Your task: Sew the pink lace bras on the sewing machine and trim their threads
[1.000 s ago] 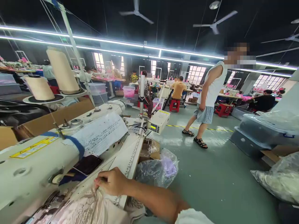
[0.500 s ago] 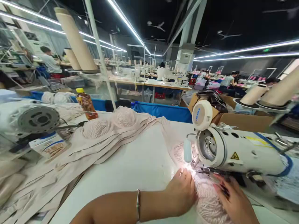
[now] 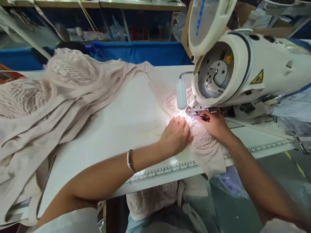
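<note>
A pale pink lace fabric piece [image 3: 206, 145] lies under the needle area of a white sewing machine [image 3: 245, 68] and hangs over the table's front edge. My left hand [image 3: 176, 134], with a ring and a wrist bangle, rests fingers-down on the fabric just left of the needle, lit by the machine's lamp [image 3: 181, 94]. My right hand [image 3: 215, 124] presses on the fabric right of the needle, with its fingertips curled at the presser foot. Whether it pinches the cloth is hard to tell.
A large heap of the same pink lace garments [image 3: 48, 97] covers the left of the white table [image 3: 126, 119]. A ruler strip [image 3: 167, 170] runs along the table's front edge. A blue bin edge [image 3: 136, 53] stands behind the table. More fabric [image 3: 155, 200] lies on my lap below.
The view has swung from the workshop aisle down to the sewing machine. Both hands have come together on the lace fabric at the needle.
</note>
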A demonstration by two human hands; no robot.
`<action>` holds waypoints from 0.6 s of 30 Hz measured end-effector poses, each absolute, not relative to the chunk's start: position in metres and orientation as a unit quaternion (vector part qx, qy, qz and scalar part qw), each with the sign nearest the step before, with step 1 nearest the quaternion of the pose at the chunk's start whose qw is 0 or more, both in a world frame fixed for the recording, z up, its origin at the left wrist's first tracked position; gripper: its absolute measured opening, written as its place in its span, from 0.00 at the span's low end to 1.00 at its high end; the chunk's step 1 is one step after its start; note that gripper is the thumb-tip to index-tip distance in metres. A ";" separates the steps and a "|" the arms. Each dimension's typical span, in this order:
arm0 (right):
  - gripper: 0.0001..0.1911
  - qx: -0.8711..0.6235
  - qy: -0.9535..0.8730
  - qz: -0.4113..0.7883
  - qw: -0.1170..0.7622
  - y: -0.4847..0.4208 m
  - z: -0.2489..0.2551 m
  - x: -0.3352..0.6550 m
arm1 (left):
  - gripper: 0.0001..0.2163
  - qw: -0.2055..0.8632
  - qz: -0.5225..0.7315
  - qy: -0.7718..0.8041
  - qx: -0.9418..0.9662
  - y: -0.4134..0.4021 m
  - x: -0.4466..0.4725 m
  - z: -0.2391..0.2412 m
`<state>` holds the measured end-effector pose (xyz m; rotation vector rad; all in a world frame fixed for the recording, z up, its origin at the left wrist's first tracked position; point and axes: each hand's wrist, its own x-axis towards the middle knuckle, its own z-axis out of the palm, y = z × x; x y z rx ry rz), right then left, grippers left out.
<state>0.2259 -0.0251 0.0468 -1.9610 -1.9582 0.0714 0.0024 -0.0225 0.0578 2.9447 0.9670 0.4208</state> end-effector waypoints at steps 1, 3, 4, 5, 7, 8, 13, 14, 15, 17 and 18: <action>0.10 -0.689 -0.696 0.023 0.203 -0.025 0.044 0.228 | 0.18 0.001 0.131 0.311 0.941 -0.024 0.003 0.056; 0.08 -0.679 -0.698 0.018 0.226 -0.025 0.040 0.229 | 0.20 -0.012 0.131 0.311 0.941 -0.027 0.003 0.052; 0.08 -0.674 -0.700 0.016 0.233 -0.025 0.039 0.230 | 0.21 -0.016 0.134 0.311 0.941 -0.028 0.003 0.050; 0.08 -0.669 -0.704 0.014 0.238 -0.025 0.039 0.230 | 0.21 -0.017 0.137 0.308 0.941 -0.028 0.003 0.049; 0.07 -0.655 -0.715 0.014 0.244 -0.025 0.040 0.230 | 0.22 -0.011 0.141 0.302 0.943 -0.028 0.004 0.047; 0.06 -0.647 -0.722 0.016 0.245 -0.025 0.041 0.231 | 0.22 -0.006 0.140 0.299 0.944 -0.028 0.005 0.046; 0.04 -0.637 -0.739 0.068 0.209 -0.033 0.052 0.230 | 0.21 0.020 0.133 0.288 0.948 -0.025 0.006 0.046; 0.08 -0.639 -0.739 0.079 0.200 -0.035 0.053 0.230 | 0.21 0.025 0.135 0.286 0.948 -0.024 0.006 0.047; 0.13 -0.636 -0.741 0.089 0.196 -0.037 0.055 0.229 | 0.21 0.030 0.138 0.285 0.948 -0.024 0.006 0.047; 0.22 -0.615 -0.758 0.095 0.194 -0.040 0.058 0.227 | 0.21 0.033 0.141 0.281 0.949 -0.023 0.005 0.047; 0.25 -0.599 -0.773 0.088 0.191 -0.042 0.060 0.226 | 0.21 0.030 0.139 0.279 0.950 -0.023 0.005 0.047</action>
